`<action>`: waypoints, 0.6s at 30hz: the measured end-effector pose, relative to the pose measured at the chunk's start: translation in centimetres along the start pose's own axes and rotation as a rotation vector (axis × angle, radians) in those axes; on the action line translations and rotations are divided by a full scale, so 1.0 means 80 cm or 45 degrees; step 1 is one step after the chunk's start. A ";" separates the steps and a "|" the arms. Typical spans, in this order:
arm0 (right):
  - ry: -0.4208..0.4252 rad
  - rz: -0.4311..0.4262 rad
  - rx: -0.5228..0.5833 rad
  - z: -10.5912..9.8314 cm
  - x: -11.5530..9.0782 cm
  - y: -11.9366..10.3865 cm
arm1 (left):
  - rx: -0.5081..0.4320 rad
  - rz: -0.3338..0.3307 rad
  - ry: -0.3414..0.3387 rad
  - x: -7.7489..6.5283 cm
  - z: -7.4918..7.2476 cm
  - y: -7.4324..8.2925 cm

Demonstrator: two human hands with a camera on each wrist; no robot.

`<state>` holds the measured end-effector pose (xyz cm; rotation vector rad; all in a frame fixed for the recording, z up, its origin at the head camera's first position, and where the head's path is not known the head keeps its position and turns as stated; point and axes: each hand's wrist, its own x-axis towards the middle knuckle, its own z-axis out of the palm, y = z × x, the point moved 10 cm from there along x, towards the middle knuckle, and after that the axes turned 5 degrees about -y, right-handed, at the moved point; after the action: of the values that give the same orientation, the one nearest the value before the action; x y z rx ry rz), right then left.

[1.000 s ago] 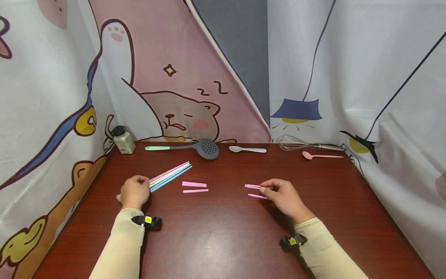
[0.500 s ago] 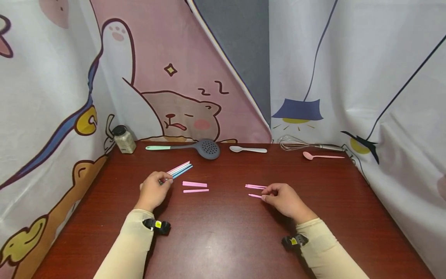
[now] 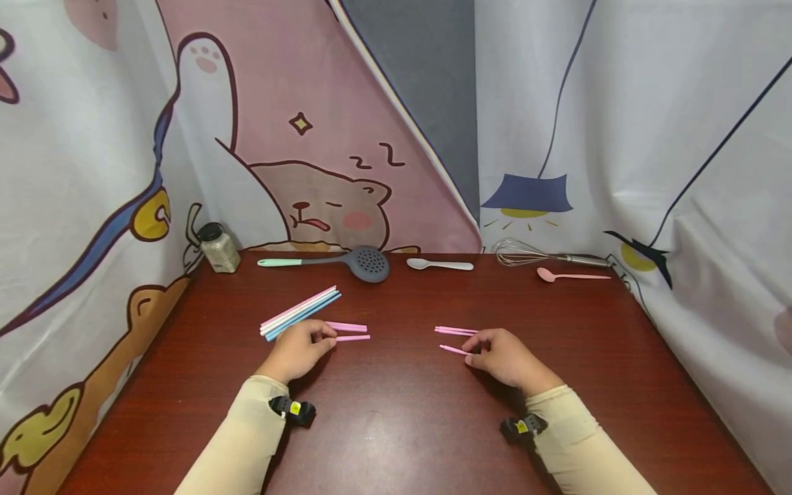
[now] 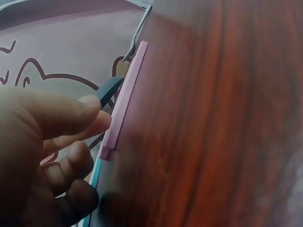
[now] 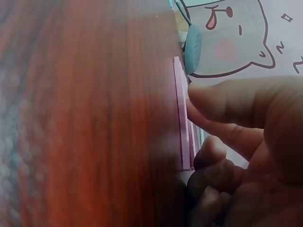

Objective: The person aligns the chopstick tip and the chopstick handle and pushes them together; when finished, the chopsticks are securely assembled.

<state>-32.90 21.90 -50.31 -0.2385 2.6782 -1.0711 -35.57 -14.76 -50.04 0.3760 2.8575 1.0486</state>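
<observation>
Short pink sticks lie in two groups on the table. At left are a close pair (image 3: 349, 326) and a single stick (image 3: 354, 337). The left hand (image 3: 298, 350) reaches over their left ends, thumb and index finger spread beside the single stick. At right lie another pair (image 3: 450, 331) and a slightly slanted single stick (image 3: 453, 350). Beside it the right hand (image 3: 504, 357) has its thumb and index finger, parted, right at the stick's right part. In the right wrist view, these fingertips come up to the pink stick (image 5: 182, 118), which lies on the table.
Longer pink, white and blue sticks (image 3: 300, 314) lie behind the left hand. Along the back are a jar (image 3: 219, 251), slotted turner (image 3: 370, 265), white spoon (image 3: 442, 265), whisk (image 3: 551, 258) and pink spoon (image 3: 572, 276). Printed cloth surrounds the table (image 3: 396, 412).
The left hand has moved right, from the long sticks to the left short pink sticks. The right hand has shifted slightly toward the near single stick.
</observation>
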 end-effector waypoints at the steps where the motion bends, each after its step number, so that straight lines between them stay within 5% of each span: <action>1: -0.003 -0.007 -0.005 0.001 0.000 0.000 | 0.002 -0.006 -0.010 0.000 0.001 0.000; 18: -0.081 -0.079 -0.029 0.011 -0.004 -0.011 | 0.147 -0.035 -0.038 -0.003 0.008 0.006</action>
<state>-32.30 20.77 -50.24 -0.3563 2.6435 -1.0338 -35.18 -14.05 -50.18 0.3559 2.8956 0.8682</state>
